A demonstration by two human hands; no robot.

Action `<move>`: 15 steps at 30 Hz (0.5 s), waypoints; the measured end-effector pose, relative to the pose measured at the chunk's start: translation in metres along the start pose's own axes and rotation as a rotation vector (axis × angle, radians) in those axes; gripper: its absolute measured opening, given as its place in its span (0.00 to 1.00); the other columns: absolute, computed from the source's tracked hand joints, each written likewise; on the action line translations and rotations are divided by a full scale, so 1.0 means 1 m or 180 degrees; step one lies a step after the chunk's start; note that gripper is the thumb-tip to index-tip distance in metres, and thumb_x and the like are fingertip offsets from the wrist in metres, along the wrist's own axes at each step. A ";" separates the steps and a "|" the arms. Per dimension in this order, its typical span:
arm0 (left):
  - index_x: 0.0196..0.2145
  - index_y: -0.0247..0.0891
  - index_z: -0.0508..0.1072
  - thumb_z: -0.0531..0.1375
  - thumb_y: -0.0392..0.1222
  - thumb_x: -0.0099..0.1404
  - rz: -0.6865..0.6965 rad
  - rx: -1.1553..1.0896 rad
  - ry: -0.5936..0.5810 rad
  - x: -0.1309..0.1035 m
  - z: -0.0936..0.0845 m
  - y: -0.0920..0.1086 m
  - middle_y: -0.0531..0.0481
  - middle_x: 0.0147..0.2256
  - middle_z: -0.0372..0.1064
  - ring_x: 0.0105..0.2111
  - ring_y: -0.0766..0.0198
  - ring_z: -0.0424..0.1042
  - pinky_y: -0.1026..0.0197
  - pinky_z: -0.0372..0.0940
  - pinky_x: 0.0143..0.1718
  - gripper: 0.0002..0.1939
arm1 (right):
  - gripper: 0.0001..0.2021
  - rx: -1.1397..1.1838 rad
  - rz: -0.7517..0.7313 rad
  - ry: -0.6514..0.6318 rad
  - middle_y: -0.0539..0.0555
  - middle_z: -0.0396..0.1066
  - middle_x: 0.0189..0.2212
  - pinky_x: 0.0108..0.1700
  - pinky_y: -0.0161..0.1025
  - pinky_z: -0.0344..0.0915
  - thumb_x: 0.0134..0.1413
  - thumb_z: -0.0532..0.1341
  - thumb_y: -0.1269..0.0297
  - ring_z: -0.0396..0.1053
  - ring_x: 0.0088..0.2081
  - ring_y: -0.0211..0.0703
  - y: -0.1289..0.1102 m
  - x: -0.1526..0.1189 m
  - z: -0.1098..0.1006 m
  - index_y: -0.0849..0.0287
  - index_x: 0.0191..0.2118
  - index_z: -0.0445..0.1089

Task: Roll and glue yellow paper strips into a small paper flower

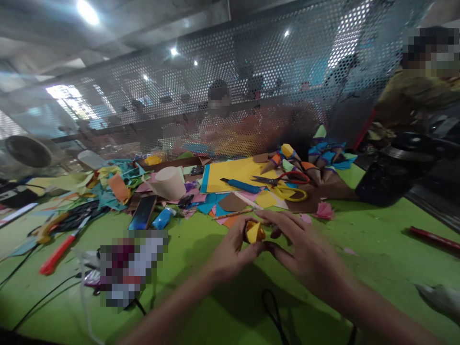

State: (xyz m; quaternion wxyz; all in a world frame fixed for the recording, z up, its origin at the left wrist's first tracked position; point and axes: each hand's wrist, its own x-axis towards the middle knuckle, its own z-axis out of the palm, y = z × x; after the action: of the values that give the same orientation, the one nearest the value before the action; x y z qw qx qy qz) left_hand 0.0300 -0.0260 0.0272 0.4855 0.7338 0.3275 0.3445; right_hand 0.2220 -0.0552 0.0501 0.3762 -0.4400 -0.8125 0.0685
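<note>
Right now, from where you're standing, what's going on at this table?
Someone's left hand is holding a small folded yellow paper piece above a green table. The right hand is close beside it; I can't tell whether its fingertips touch the paper. Beyond the hands lie a blue utility knife, scissors and yellow sheets, among colored paper scraps.

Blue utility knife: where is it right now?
Head view: the blue utility knife lies near the centre, on the yellow sheet, just left of the scissors.
</note>
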 end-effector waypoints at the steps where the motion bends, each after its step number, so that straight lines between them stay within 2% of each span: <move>1: 0.53 0.42 0.61 0.54 0.63 0.66 -0.0039 -0.0129 0.0037 0.000 -0.001 0.000 0.46 0.48 0.64 0.52 0.53 0.61 0.54 0.61 0.53 0.27 | 0.27 0.0055 0.0039 0.0065 0.56 0.71 0.50 0.45 0.46 0.69 0.57 0.60 0.75 0.72 0.44 0.48 0.000 0.001 -0.001 0.49 0.60 0.59; 4: 0.52 0.41 0.61 0.54 0.63 0.66 -0.0197 -0.0392 0.0202 0.000 -0.005 0.000 0.46 0.46 0.63 0.50 0.54 0.62 0.54 0.62 0.51 0.27 | 0.18 0.0303 0.0092 0.0272 0.54 0.72 0.44 0.39 0.40 0.69 0.60 0.60 0.72 0.71 0.36 0.43 -0.001 0.003 -0.005 0.51 0.54 0.64; 7: 0.50 0.41 0.62 0.54 0.62 0.66 -0.0306 -0.0595 0.0389 0.001 -0.006 0.000 0.46 0.44 0.63 0.47 0.54 0.62 0.55 0.61 0.49 0.25 | 0.07 0.0510 -0.0053 0.0398 0.53 0.73 0.38 0.37 0.38 0.67 0.61 0.59 0.72 0.71 0.37 0.42 -0.002 0.004 -0.005 0.54 0.43 0.68; 11: 0.49 0.41 0.63 0.55 0.62 0.65 -0.0320 -0.0755 0.0480 0.001 -0.004 0.000 0.47 0.43 0.63 0.46 0.54 0.62 0.55 0.60 0.49 0.25 | 0.07 0.0437 -0.0269 0.0393 0.53 0.75 0.37 0.39 0.40 0.67 0.60 0.61 0.72 0.72 0.39 0.44 -0.002 0.003 0.001 0.54 0.43 0.71; 15: 0.49 0.42 0.65 0.57 0.61 0.65 -0.0346 -0.0837 0.0409 0.001 -0.002 -0.001 0.48 0.42 0.63 0.46 0.55 0.61 0.56 0.60 0.50 0.24 | 0.06 0.0149 -0.0389 0.0412 0.53 0.74 0.34 0.35 0.40 0.66 0.62 0.59 0.73 0.70 0.35 0.44 0.001 0.000 0.010 0.55 0.40 0.72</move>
State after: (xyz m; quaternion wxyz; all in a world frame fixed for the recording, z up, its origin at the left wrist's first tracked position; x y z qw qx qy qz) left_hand 0.0286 -0.0240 0.0273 0.5734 0.6214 0.3492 0.4039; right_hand 0.2163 -0.0524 0.0429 0.4416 -0.3842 -0.8100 0.0358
